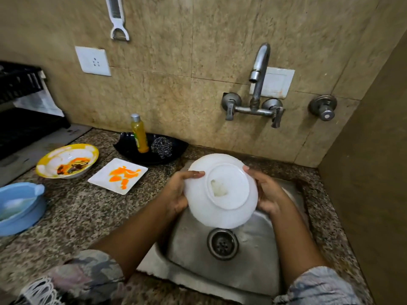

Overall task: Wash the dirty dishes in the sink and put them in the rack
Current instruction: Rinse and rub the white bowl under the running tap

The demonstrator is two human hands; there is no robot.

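Note:
A white bowl (222,190) is held over the steel sink (253,260), its underside turned toward me. My left hand (177,194) grips its left rim and my right hand (267,192) grips its right rim. On the counter to the left lie a yellow-rimmed bowl (67,160) with dark and orange smears and a square white plate (117,175) with orange smears. The black dish rack (19,106) stands at the far left. The tap (259,71) on the wall above the sink runs no water.
A black tray (174,150) behind the plate holds a yellow soap bottle (139,134) and a steel scrubber (161,146). A blue plastic tub (18,205) sits at the left edge. A peeler (117,18) hangs on the wall. A brown side wall closes the right.

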